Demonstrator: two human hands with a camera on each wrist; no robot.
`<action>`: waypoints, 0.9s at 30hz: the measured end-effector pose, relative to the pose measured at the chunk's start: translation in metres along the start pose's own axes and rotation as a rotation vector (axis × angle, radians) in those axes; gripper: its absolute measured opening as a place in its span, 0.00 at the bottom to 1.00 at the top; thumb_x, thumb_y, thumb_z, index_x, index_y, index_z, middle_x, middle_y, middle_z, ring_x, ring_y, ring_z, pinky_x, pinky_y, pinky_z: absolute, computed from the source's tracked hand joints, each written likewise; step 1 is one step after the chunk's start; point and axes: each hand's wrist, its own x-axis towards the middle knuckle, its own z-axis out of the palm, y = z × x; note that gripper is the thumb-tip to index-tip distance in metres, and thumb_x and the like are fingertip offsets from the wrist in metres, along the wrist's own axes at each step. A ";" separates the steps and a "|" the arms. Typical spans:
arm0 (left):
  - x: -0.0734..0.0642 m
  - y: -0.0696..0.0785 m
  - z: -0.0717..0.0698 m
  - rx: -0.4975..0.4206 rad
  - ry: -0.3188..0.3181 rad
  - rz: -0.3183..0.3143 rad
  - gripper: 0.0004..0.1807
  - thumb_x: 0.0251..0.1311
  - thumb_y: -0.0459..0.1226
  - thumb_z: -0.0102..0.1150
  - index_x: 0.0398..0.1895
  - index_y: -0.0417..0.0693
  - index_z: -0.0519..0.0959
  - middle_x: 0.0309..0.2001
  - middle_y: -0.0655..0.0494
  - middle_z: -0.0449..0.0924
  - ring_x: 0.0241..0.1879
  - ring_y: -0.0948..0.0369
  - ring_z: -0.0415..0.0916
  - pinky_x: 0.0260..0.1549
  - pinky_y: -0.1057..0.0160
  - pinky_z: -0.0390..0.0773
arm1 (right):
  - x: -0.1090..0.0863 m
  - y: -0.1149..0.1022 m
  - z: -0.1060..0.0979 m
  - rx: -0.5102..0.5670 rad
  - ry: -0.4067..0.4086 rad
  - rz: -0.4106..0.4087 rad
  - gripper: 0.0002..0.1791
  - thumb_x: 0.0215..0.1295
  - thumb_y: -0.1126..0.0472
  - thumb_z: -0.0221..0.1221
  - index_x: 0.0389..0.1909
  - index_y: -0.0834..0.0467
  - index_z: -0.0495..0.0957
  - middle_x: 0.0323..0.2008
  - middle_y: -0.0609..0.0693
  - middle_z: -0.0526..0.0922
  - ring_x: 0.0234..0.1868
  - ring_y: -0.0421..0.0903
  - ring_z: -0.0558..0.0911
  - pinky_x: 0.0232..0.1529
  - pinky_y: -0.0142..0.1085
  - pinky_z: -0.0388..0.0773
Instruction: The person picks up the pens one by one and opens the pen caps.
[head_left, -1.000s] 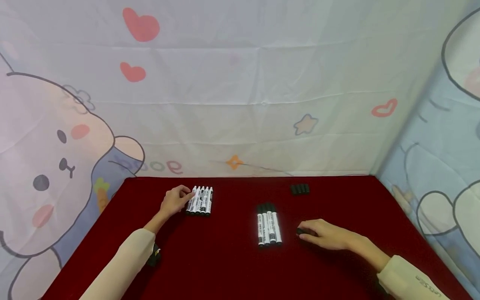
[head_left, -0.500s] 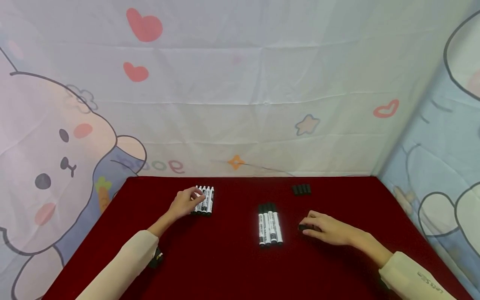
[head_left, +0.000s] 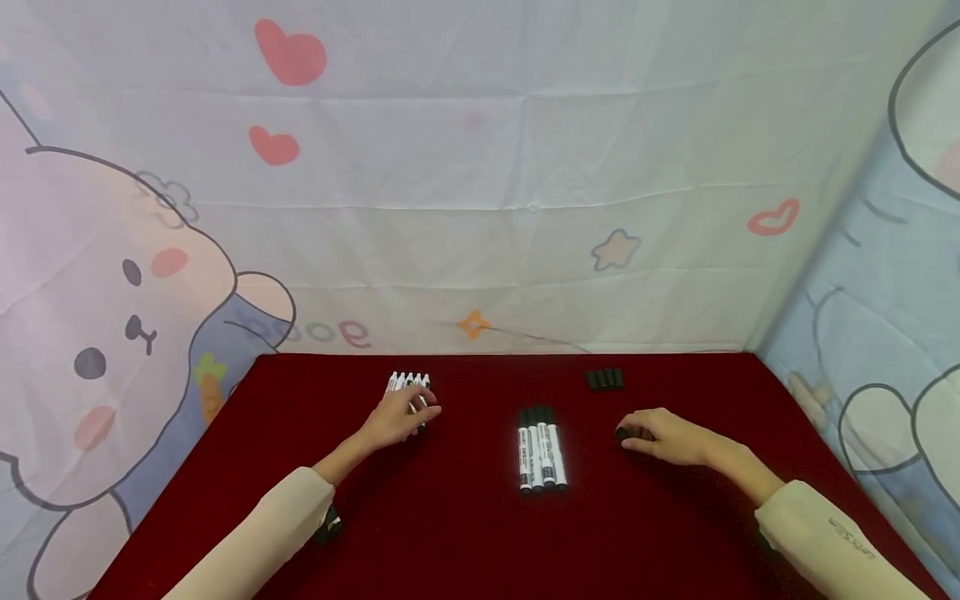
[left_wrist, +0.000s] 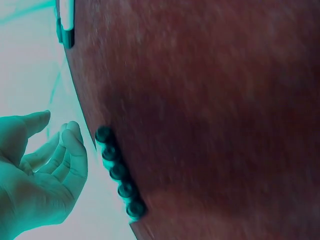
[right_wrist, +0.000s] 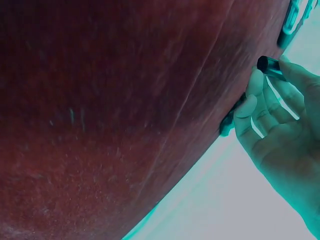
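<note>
My left hand hovers over a row of white markers without caps, hiding their lower part in the head view. The left wrist view shows this hand with loosely bent fingers and nothing between them; beside it are the dark ends of those markers. On the right, my right hand pinches a black marker cap between thumb and fingertips. That cap shows dark end outward in the right wrist view. Capped white markers lie side by side between the hands.
A row of black caps lies near the back edge of the red-covered table. A dark object is partly hidden by my left sleeve. Printed cloth hangs behind the table and along both sides.
My left hand has moved right across the uncapped markers. My right hand, still pinching the cap, has moved right and farther back. The markers and the row of caps stay in place.
</note>
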 end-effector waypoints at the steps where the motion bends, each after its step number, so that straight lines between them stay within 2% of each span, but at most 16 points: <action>1: 0.000 0.002 0.002 -0.006 -0.011 0.009 0.15 0.72 0.40 0.60 0.50 0.35 0.79 0.35 0.40 0.85 0.21 0.56 0.80 0.16 0.69 0.75 | 0.002 0.004 -0.001 -0.006 0.005 0.005 0.17 0.76 0.56 0.58 0.55 0.63 0.80 0.45 0.49 0.86 0.42 0.37 0.82 0.42 0.34 0.82; 6: 0.003 0.016 0.014 -0.049 -0.069 0.046 0.15 0.72 0.38 0.60 0.52 0.33 0.79 0.32 0.40 0.84 0.21 0.58 0.78 0.16 0.70 0.73 | 0.012 0.021 -0.006 -0.021 0.059 0.050 0.17 0.75 0.58 0.59 0.54 0.68 0.80 0.42 0.52 0.87 0.40 0.41 0.84 0.41 0.38 0.83; 12: 0.006 0.033 0.032 -0.067 -0.151 0.098 0.16 0.72 0.37 0.59 0.53 0.32 0.78 0.33 0.40 0.85 0.21 0.56 0.79 0.17 0.70 0.74 | 0.020 0.032 -0.011 -0.053 0.178 0.216 0.20 0.74 0.59 0.59 0.54 0.75 0.78 0.40 0.62 0.88 0.38 0.52 0.87 0.39 0.47 0.85; 15: 0.008 0.040 0.043 -0.048 -0.180 0.109 0.16 0.72 0.38 0.59 0.54 0.33 0.78 0.34 0.42 0.85 0.21 0.59 0.79 0.18 0.70 0.75 | 0.025 0.034 -0.013 -0.022 0.219 0.292 0.22 0.74 0.60 0.58 0.55 0.78 0.77 0.42 0.67 0.87 0.36 0.54 0.87 0.37 0.47 0.85; 22: 0.016 0.055 0.066 -0.071 -0.233 0.128 0.17 0.71 0.37 0.60 0.56 0.33 0.76 0.34 0.44 0.84 0.20 0.62 0.77 0.17 0.71 0.75 | 0.039 0.045 -0.011 0.091 0.289 0.409 0.25 0.76 0.61 0.56 0.59 0.80 0.72 0.42 0.70 0.85 0.27 0.45 0.84 0.26 0.37 0.80; 27: 0.024 0.065 0.082 -0.118 -0.264 0.145 0.22 0.69 0.36 0.63 0.60 0.31 0.72 0.34 0.43 0.83 0.19 0.63 0.77 0.16 0.72 0.76 | 0.048 0.051 -0.009 0.151 0.348 0.485 0.28 0.76 0.58 0.55 0.62 0.80 0.69 0.36 0.67 0.86 0.23 0.42 0.82 0.21 0.33 0.76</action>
